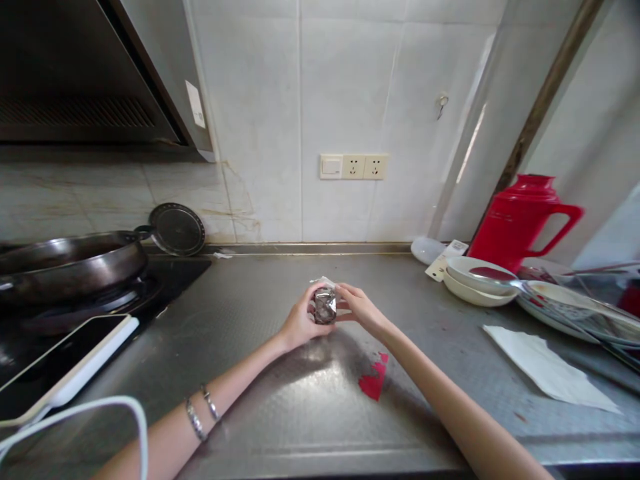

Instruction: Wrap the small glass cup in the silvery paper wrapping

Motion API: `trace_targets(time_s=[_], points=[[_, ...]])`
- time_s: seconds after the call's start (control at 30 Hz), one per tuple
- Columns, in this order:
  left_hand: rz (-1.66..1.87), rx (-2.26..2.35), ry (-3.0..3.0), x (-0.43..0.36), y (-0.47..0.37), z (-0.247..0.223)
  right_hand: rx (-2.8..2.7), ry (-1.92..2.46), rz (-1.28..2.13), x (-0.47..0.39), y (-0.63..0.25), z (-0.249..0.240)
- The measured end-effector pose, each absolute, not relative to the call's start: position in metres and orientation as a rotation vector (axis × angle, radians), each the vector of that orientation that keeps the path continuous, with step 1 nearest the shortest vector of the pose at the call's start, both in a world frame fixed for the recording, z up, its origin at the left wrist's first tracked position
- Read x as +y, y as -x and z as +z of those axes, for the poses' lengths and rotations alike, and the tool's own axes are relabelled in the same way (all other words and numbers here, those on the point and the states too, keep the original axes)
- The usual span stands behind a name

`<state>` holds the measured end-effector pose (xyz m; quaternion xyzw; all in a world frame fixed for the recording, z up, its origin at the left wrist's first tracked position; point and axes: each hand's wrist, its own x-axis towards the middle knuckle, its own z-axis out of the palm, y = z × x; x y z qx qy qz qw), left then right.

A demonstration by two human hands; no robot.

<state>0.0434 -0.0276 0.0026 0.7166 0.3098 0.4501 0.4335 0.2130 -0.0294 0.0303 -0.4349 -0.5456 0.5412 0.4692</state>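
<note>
Over the middle of the counter, my left hand [301, 321] is closed round a small, rounded, shiny dark-brown and silver object [325, 307]. It could be a little glass jar or something in foil; I cannot tell which. My right hand [361, 308] grips the same object from the right, thumb and fingers bent against its side. Behind its top edge shows a whitish piece [324, 282], partly hidden by the fingers. Torn red scraps [373, 383] lie on the counter below my right hand.
On the left, a large pan [75, 267] sits on the black stove, with a phone [65, 367] and white cable [120, 401] nearer me. To the right are stacked bowls [475, 290], a red thermos flask [520, 220] and a white paper napkin [547, 367]. Wall sockets [364, 167] are ahead.
</note>
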Motion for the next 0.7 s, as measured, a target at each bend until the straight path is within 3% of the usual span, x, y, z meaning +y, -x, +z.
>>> trace_targets(time_s=[0.17,0.37,0.7], points=[[1.143,0.782,-1.759,-0.03,-0.043,0.006,-1.38,1.103,1.109,-0.018,-0.218,0.023],[1.148,0.844,-1.787,-0.031,-0.044,0.008,-1.504,1.084,0.609,-0.012,-0.221,0.02],[1.165,0.932,-1.784,-0.028,-0.045,0.004,-1.746,0.962,0.439,-0.036,-0.21,0.03]])
